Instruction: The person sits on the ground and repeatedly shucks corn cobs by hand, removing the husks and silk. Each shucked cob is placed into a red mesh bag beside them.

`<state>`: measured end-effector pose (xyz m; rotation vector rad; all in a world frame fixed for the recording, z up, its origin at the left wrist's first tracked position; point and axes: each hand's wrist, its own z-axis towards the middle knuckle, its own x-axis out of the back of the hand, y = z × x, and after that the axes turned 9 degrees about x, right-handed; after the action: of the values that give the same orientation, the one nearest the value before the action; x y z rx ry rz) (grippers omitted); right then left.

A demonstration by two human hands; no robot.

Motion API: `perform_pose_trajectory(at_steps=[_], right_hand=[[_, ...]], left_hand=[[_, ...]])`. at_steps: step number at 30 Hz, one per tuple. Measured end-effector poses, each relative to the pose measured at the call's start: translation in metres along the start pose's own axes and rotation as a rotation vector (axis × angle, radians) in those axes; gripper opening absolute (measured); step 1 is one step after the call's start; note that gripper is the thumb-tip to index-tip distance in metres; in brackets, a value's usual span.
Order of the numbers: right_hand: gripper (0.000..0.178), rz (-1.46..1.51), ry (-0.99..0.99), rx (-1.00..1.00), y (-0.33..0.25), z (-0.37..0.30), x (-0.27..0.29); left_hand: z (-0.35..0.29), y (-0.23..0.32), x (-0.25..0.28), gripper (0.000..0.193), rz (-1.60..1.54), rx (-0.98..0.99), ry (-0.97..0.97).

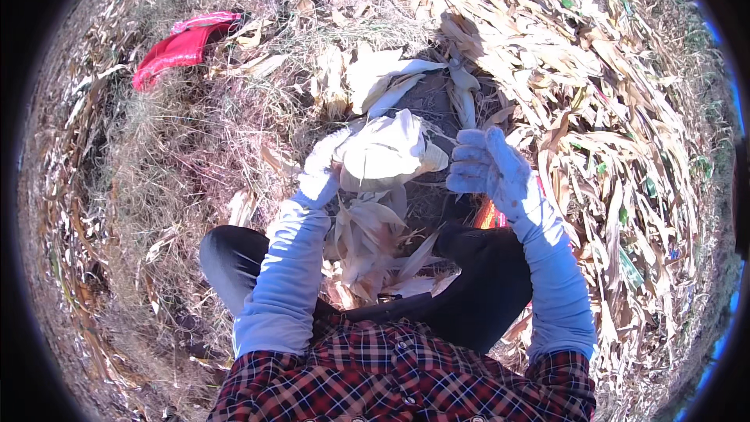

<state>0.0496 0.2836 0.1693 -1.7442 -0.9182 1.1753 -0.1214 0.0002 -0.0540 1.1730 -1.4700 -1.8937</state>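
In front of my lap, my left hand (322, 168), in a white glove, is closed on the near-left side of a corn ear wrapped in pale husks (383, 148). Sunlight washes out the husks, and the kernels cannot be made out. My right hand (491, 168), also gloved, is just right of the husks and apart from them. Its fingers point left, loosely bent, with nothing visible in them. Loose dry husks (371, 227) lie below the ear, between my legs. More pale husks (383, 82) lie just beyond it.
A thick heap of dry corn stalks and leaves (609, 109) spreads along the right. Dry grass (187, 156) covers the ground at left, where a red sack-like piece (183, 47) lies. Something orange-red (490, 215) shows beside my right knee (488, 262).
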Motion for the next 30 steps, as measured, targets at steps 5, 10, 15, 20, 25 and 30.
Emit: perform_pose_trajectory(at_steps=[5, 10, 15, 20, 25, 30], right_hand=[[0.069, 0.153, -0.221, -0.393, 0.058, 0.004, -0.024], [0.055, 0.049, -0.202, -0.33, 0.142, -0.019, -0.078], [0.063, 0.132, -0.138, -0.254, 0.182, -0.018, -0.101], [0.077, -0.232, 0.009, 0.014, 0.224, 0.008, -0.084], [0.094, -0.742, 0.042, 0.016, 0.201, 0.002, -0.109], [0.086, -0.631, -0.055, 0.091, 0.211, 0.002, -0.103]], left_hand=[[-0.011, 0.113, -0.002, 0.05, 1.304, -0.723, -0.004], [-0.009, 0.099, -0.001, 0.054, 1.585, -0.649, 0.163], [-0.035, 0.051, 0.044, 0.066, 0.769, -0.267, 0.398], [-0.043, 0.073, 0.008, 0.049, 0.465, 0.246, -0.009], [-0.046, 0.083, -0.026, 0.048, 0.333, 0.43, 0.127], [-0.045, 0.032, -0.028, 0.044, -0.128, 0.203, 0.277]])
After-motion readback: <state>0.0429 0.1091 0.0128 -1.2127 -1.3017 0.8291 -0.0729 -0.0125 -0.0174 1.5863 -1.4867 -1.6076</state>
